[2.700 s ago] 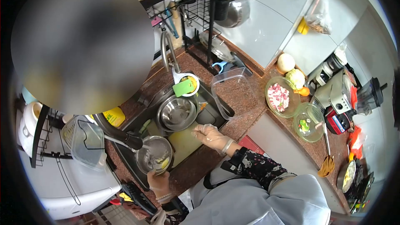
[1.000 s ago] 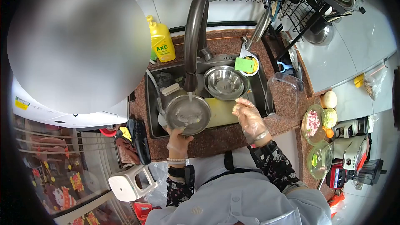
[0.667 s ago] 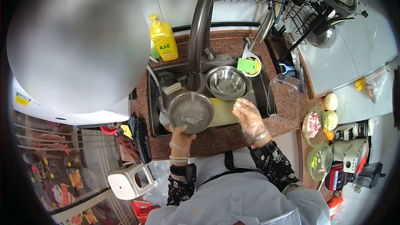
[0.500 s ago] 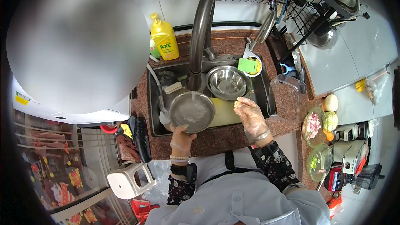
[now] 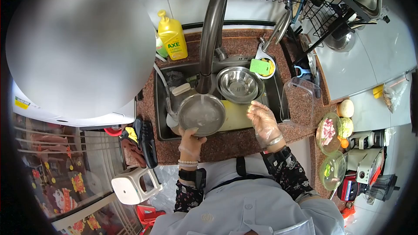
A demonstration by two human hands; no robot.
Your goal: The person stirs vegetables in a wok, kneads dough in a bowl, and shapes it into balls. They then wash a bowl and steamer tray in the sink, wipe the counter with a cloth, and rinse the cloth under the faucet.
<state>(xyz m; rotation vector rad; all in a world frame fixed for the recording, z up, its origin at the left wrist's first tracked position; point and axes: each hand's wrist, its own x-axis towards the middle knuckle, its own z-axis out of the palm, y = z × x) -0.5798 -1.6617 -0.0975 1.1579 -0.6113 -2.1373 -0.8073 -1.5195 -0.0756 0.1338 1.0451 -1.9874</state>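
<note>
My left hand, in a clear plastic glove, grips the near rim of a round metal pan. Water from the dark curved faucet runs into the pan, which has cloudy liquid in it. To the right, my gloved right hand is raised near the sink's front edge, apart from the pan. Its fingertips are pinched around something small and pale that I cannot make out. Beneath and between the hands, a pale yellow-green board lies in the sink. Nested steel bowls sit behind it.
A yellow soap bottle stands behind the sink. A green sponge rests on a white-handled cup at the back right corner. On the right counter are a clear plastic container, a bowl of meat and another glass bowl.
The white foam patches in the pan have thinned and the liquid looks more even. Both hands keep nearly the same positions; the view has shifted slightly.
</note>
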